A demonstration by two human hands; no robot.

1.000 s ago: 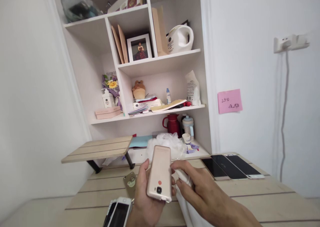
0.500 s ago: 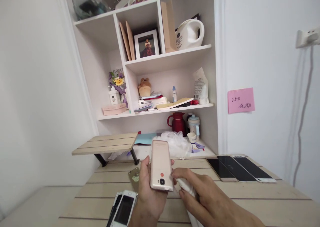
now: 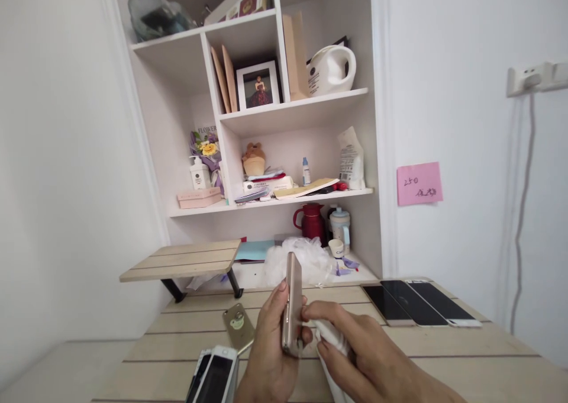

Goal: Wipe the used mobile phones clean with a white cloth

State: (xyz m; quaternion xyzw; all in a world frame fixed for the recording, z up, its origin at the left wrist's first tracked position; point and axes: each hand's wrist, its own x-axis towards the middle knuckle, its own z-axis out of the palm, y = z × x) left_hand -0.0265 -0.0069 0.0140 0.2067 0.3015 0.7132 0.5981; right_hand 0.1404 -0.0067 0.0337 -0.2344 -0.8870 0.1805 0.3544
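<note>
My left hand (image 3: pixel 270 352) is wrapped round a pink-gold phone (image 3: pixel 293 305), which stands on edge with its narrow side towards me. Close on its right, my right hand (image 3: pixel 355 344) grips a white object (image 3: pixel 331 335) between thumb and fingers; a white length runs down from it out of view, and what it is cannot be made out. The index fingertip of that hand is beside the phone; whether they touch cannot be told. A gold phone (image 3: pixel 238 326) lies left of my left hand, and a stack of white phones (image 3: pixel 215 376) is nearer the front.
Three dark-screened phones (image 3: pixel 415 303) lie side by side at the table's right. A small raised wooden stand (image 3: pixel 181 260) is at the left. Behind the table (image 3: pixel 444 347) are a crumpled clear bag (image 3: pixel 302 261), a red jug (image 3: pixel 312 222) and white shelves (image 3: pixel 302 114).
The held phone has turned from showing its back to showing its narrow side. The whole view has shifted slightly, and more of the gold phone on the table shows.
</note>
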